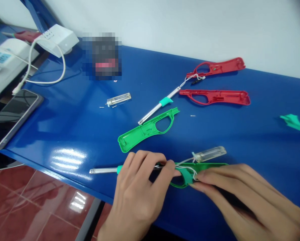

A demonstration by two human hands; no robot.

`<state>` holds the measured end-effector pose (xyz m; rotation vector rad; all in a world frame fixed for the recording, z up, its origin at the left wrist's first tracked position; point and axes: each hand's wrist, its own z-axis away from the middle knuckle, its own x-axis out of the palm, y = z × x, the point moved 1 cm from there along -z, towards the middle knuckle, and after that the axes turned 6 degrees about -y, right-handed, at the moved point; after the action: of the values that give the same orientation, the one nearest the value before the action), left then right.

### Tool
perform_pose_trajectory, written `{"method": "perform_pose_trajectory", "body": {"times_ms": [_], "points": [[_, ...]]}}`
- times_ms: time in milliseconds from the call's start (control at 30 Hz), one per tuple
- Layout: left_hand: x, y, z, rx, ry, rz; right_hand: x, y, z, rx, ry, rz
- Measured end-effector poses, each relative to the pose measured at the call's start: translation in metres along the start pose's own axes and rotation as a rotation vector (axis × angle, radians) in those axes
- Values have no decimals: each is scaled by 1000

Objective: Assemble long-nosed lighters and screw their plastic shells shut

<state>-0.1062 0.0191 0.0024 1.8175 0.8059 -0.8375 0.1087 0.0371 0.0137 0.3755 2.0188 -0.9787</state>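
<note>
My left hand [142,184] is closed around the base of a silver lighter tube [103,170] with a teal collar, over a green lighter handle half [210,164]. My right hand [235,187] is closed, thumb and fingertips pinching at the looped white wires [191,168] beside the teal trigger [186,175]. What else lies under these fingertips is hidden. A clear fuel tank [211,154] with a thin hose lies along the handle's far edge. Another green handle half [140,133], inner side up, lies just beyond my left hand.
Farther back lie two red handle halves [216,97], a second silver tube [152,113] with wires, another clear tank [119,99] and small screws [192,115]. A teal trigger piece [294,122] is at right. A phone [13,117], white cable [64,67] and power strip [6,60] occupy the left.
</note>
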Motion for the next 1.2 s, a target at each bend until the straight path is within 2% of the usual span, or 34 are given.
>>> {"method": "perform_pose_trajectory", "body": {"times_ms": [133,700,900,1033,1200], "points": [[-1,0,-2,60,12,-42,1,-1,1,30,36,-13],[-3,-1,3,57,-27,18,0,-2,-3,73,46,-6],[-6,2,-3,35,-51,25,-5,1,-2,-34,-13,-21],[-8,3,-5,76,-84,30,-5,1,-4,-78,-42,-53],[-8,1,-1,55,-89,50,-5,0,-1,21,12,-74]]}}
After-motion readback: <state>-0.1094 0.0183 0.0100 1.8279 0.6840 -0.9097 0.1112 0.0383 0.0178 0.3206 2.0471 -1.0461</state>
